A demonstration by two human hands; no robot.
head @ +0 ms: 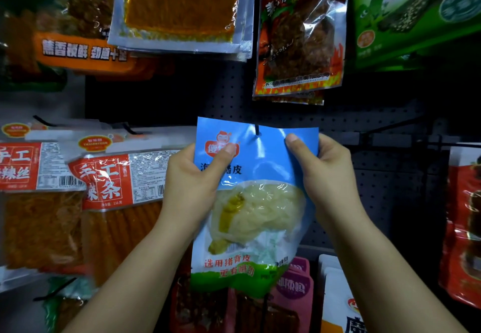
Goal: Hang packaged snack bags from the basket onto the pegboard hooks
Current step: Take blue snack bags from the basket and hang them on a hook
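Note:
A blue snack bag (pixel 255 202) with pale strips showing through a clear window and a green bottom band is held up in front of the dark pegboard (pixel 377 176). My left hand (pixel 192 184) grips its upper left edge, thumb on the front. My right hand (pixel 322 171) grips its upper right edge. The tip of a black hook (pixel 257 130) pokes through the hole at the bag's top centre. The basket is not in view.
Red-and-orange snack packs (pixel 117 189) hang at the left. Above hang a silver-edged orange pack (pixel 182 7), a flame-printed bag (pixel 299 41) and a green pack (pixel 416 15). A red bag (pixel 463 228) hangs at the right; pink and white packs (pixel 296 286) sit below.

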